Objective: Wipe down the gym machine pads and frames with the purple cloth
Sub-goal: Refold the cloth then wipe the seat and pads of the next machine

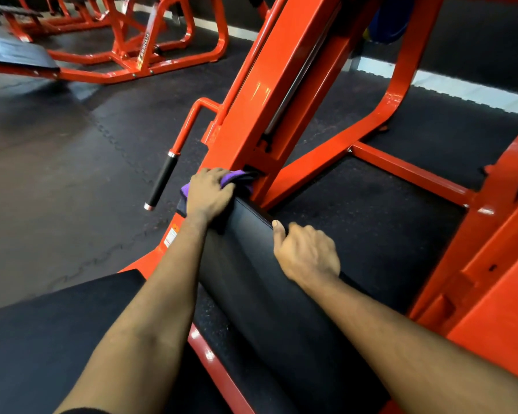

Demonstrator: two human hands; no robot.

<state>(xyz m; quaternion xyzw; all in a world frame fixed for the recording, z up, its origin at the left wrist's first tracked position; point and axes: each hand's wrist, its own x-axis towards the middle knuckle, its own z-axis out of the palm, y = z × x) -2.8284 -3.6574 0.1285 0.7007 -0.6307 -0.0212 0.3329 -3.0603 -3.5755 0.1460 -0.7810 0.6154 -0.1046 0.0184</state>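
Left grip (210, 194) clamps the purple cloth (237, 177) at the pad's (251, 264) twelve-o'clock end, against the orange frame (251, 94); right grip (307, 252) curls over the pad's three-o'clock edge. Cloth looks soft, light, floppy, so best wadded in the palm. Frame sticker (170, 237) at nine o'clock unreadable; far machine (145, 40) at eleven reads "FITNESS".

Cloth (236, 176) lay under left hand (208, 194) at pad's (251, 252) far end, against upright (251, 115); right hand (307, 252) nearer, gripped pad edge.

Purple cloth (237, 179) — orange frame (260, 94), black pad (251, 234), black floor (72, 159)
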